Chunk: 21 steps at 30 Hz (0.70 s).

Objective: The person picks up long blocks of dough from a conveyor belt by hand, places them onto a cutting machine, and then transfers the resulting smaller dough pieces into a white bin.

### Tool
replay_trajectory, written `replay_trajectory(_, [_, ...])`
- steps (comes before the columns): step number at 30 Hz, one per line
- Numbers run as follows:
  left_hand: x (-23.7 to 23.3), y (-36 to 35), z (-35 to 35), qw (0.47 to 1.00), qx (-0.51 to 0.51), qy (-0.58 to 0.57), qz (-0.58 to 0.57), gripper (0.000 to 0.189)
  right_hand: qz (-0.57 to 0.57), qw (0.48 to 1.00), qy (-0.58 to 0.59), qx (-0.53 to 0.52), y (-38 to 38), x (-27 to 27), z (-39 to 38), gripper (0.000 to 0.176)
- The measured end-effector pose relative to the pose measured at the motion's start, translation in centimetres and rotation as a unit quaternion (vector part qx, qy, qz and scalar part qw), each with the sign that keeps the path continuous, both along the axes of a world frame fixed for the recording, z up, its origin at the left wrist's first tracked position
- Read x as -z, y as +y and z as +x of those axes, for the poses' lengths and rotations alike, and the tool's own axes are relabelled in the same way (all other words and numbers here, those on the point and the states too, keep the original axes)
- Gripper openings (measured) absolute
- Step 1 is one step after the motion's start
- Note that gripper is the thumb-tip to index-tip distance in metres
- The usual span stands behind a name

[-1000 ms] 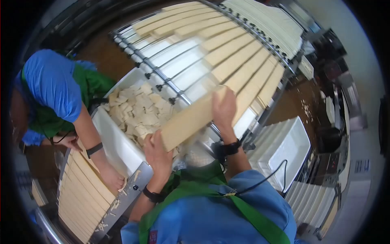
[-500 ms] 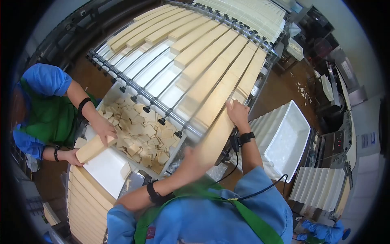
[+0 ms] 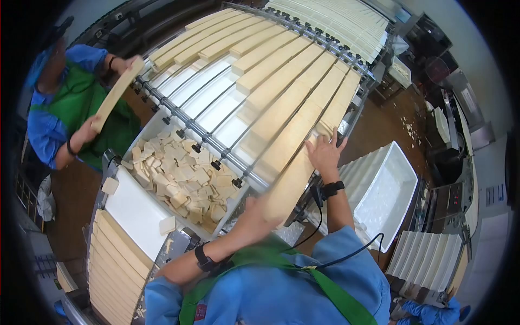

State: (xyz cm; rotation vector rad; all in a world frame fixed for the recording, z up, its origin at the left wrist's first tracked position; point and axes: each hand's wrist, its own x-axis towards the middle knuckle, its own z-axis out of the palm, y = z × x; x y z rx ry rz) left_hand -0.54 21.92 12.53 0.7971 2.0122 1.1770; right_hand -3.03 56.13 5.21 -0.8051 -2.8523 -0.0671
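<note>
A long pale slab [image 3: 290, 189] slopes toward me off the slatted rack. My left hand [image 3: 252, 221], blurred, grips its near end. Spread fingers show on my right hand [image 3: 325, 154], which rests on the slab's upper part beside the rack's right edge. More long pale slabs [image 3: 281, 89] lie side by side in the lanes of the rack, between thin dark dividers. The metal bar [image 3: 208, 141] with black knobs crosses the rack's near side.
Flat pale pieces fill a white bin [image 3: 238, 200] left of my hands. A co-worker [image 3: 81, 103] holds another slab [image 3: 116, 95] at the left. A conveyor [image 3: 130, 216] stands near left, strips [image 3: 111, 260] beside it. At the right is a white tub [image 3: 387, 195].
My right hand has gone from gripping the slab's edge to spread fingers. My left hand stays near the same end. The co-worker has lifted a slab from the conveyor up and leftward.
</note>
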Motion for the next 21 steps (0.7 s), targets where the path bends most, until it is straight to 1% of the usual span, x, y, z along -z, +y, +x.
replay_trajectory(2, [0.2, 0.2, 0.0, 1.000, -0.005, 0.009, -0.002, 0.081, 0.065, 0.996, 0.046, -0.044, 1.0, 1.0, 0.0, 0.064])
replay_trajectory(3, [0.2, 0.4, 0.0, 1.000, -0.007, 0.002, -0.002, 0.080, 0.065, 0.996, 0.046, -0.045, 0.9, 0.6, -0.1, 0.064])
replay_trajectory(5, [0.1, 0.7, -0.1, 1.000, -0.010, -0.004, -0.003, 0.080, 0.059, 0.997, -0.048, -0.014, 0.6, -1.1, -0.4, 0.061])
replay_trajectory(6, [0.1, 0.8, -0.2, 1.000, -0.013, -0.001, -0.005, 0.079, 0.059, 0.997, -0.048, -0.015, 0.8, -1.0, -0.4, 0.061])
replay_trajectory(8, [0.0, 1.1, -0.3, 1.000, -0.016, 0.001, -0.007, 0.079, 0.037, 0.998, 0.027, -0.046, 1.0, -0.7, -0.1, 0.059])
replay_trajectory(9, [0.1, 1.3, -0.4, 0.999, -0.024, -0.016, -0.014, 0.079, 0.037, 0.998, 0.026, -0.048, 1.3, -0.1, 0.0, 0.059])
replay_trajectory(11, [0.2, 1.8, -0.4, 0.999, -0.036, -0.035, -0.021, 0.080, 0.069, 0.987, 0.133, -0.061, 1.7, 1.2, 0.1, 0.052])
replay_trajectory(12, [0.3, 2.2, -0.5, 0.997, -0.050, -0.048, -0.014, 0.077, 0.069, 0.987, 0.133, -0.063, 1.4, 0.7, 0.0, 0.052])
replay_trajectory(14, [1.0, 3.3, -0.7, 0.996, -0.064, -0.061, -0.007, 0.073, 0.008, 0.994, 0.103, 0.038, 0.6, -0.4, 0.2, 0.044])
replay_trajectory(15, [1.8, 4.1, -0.8, 0.996, -0.085, -0.023, -0.009, 0.071, 0.008, 0.994, 0.103, 0.037, 0.4, -0.2, 0.4, 0.044])
replay_trajectory(16, [2.3, 4.9, -0.9, 0.994, -0.105, 0.015, -0.011, 0.068, 0.017, 0.990, 0.133, 0.043, 0.2, 0.3, 0.7, 0.040])
replay_trajectory(17, [2.7, 5.8, -0.9, 0.994, -0.106, 0.015, -0.011, 0.068, 0.027, 0.985, 0.163, 0.049, -0.1, 0.7, 1.1, 0.037])
replay_trajectory(18, [3.1, 6.9, -1.1, 0.992, -0.127, 0.013, -0.001, 0.066, 0.027, 0.985, 0.163, 0.047, -0.4, 0.8, 1.5, 0.037])
replay_trajectory(20, [3.7, 8.0, -1.0, 0.989, -0.150, 0.009, 0.010, 0.064, -0.053, 0.985, 0.162, 0.019, -1.2, 1.0, 2.6, 0.036])
replay_trajectory(21, [4.1, 8.3, -1.0, 0.987, -0.161, 0.021, 0.010, 0.063, -0.053, 0.985, 0.161, 0.018, -1.7, 1.2, 3.3, 0.036])
